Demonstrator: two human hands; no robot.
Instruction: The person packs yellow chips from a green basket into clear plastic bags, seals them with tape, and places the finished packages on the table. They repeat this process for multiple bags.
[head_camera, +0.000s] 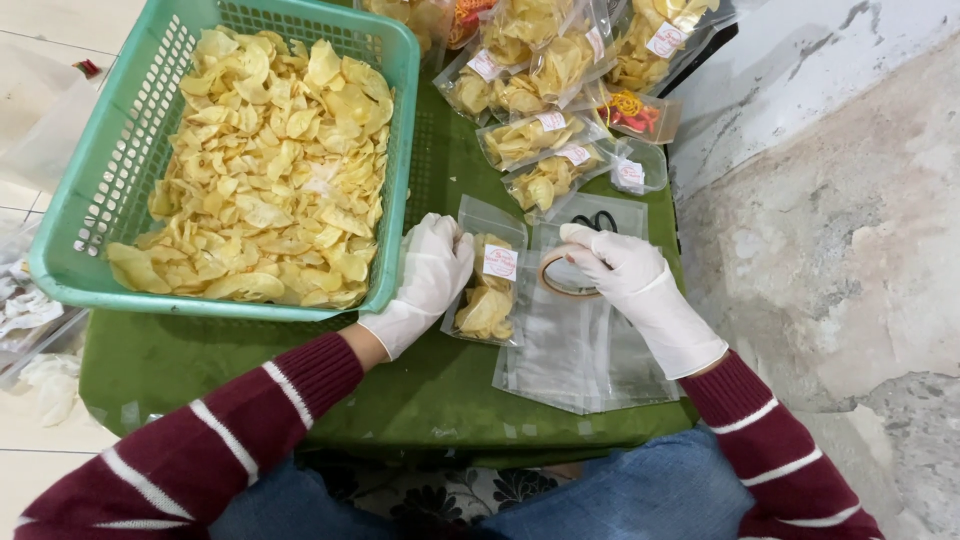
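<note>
Jeans-clad knees nearest the lens, striped maroon sleeves above them. Left hand (428, 275), white-gloved, lies flat-curled over the top edge of a small clear bag of chips (490, 290), fingers closed loosely on it, pinning it to the green table (300, 380). Right hand (625, 275), also gloved, has fingertips pinched on a roll of clear tape (568, 275), just right of that bag, resting on a stack of empty bags (580, 350). Scissors (600, 220) lie just beyond the right fingers. Chip basket (100, 200) sits left of the left fingers; sealed bags (540, 140) beyond both hands. Judgement: keep the bag mouth folded flat and held firm while finding the tape end, so the seal lies smooth.
</note>
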